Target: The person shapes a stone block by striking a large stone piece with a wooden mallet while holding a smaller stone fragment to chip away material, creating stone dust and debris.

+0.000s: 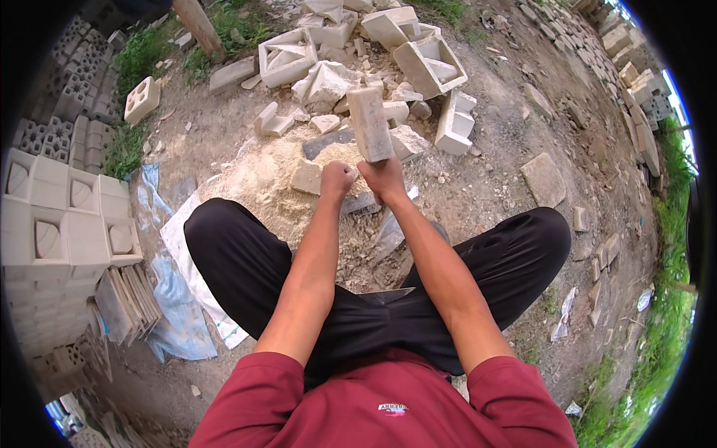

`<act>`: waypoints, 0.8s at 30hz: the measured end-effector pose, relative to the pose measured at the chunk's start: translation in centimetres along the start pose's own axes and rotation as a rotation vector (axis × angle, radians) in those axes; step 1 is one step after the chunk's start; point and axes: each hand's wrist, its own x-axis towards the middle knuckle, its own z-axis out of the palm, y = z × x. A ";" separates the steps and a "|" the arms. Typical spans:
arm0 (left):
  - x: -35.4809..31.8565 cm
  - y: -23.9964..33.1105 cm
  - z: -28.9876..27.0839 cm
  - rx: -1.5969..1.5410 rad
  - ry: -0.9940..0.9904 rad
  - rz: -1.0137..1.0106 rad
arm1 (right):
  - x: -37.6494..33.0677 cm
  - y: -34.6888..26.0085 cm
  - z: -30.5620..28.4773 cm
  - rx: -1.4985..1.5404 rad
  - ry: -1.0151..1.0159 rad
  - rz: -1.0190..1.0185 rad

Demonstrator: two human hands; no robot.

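Across the bare ground [497,179], loose grit and fragments cover the working area. At its left edge stands a stack of pale blocks [84,239]. Toward its far edge lies a rubble heap [325,84] of broken box-shaped blocks, several tilted against one another; a disturbed piece could slide, for want of firm support. Nearer is a pile of pale grit [258,175], beside the white sheet [179,243].

An oblong block [369,119] stands raised, centrally, above the near side of the rubble. A pale chunk [305,178] rests at the grit's right side, near the left hand; the loose bedding could let it tip or shift.

The right grip [383,179] is clamped on the oblong block at its near end; a handle, if any, is hidden. The left grip [337,179] is closed into a fist; whether it encloses anything cannot be told. Both are bare and close together: a slipped hold or off-line swing could bruise the left knuckles.
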 end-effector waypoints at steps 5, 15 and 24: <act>0.4 0.5 0.2 0.022 0.038 0.023 | -2.5 4.4 0.4 -0.209 -0.215 0.364; 0.2 1.3 -0.8 0.041 -0.011 -0.083 | -1.9 1.6 0.8 -0.091 -0.101 0.223; 0.2 1.2 -1.2 0.022 0.013 -0.217 | 0.2 0.5 -0.1 -0.157 -0.120 0.207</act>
